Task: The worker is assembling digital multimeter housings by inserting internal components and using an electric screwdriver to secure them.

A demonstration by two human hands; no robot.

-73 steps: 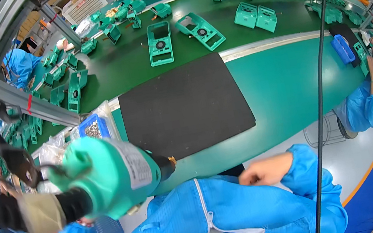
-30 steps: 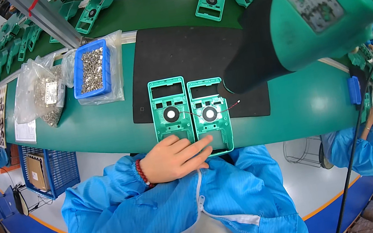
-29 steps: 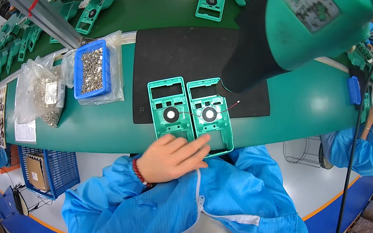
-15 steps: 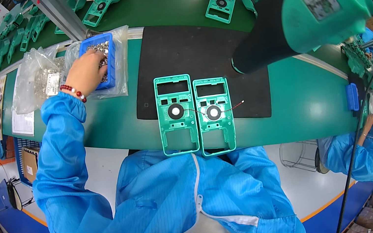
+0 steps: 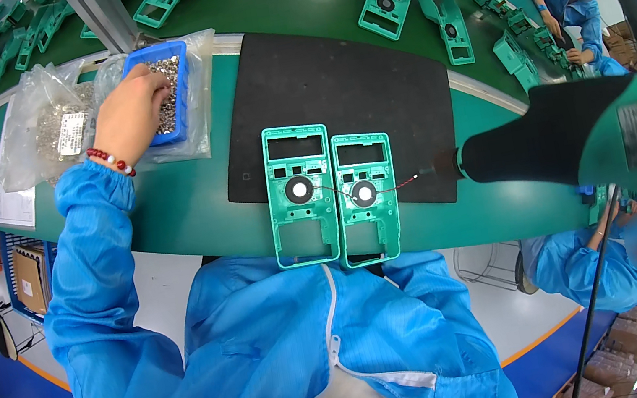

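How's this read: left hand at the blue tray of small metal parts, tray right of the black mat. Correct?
Not quite: the blue tray is left of the black mat, per the head view. The left hand is at that tray of small metal parts.

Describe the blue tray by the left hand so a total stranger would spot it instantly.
Find the big black mat on the green table and look just left of it. Near the table's far edge sits a small rectangular blue tray, the left hand at its left side. Unlike the clear plastic bag further left, it is solid-walled and open-topped, showing loose silvery metal pieces.
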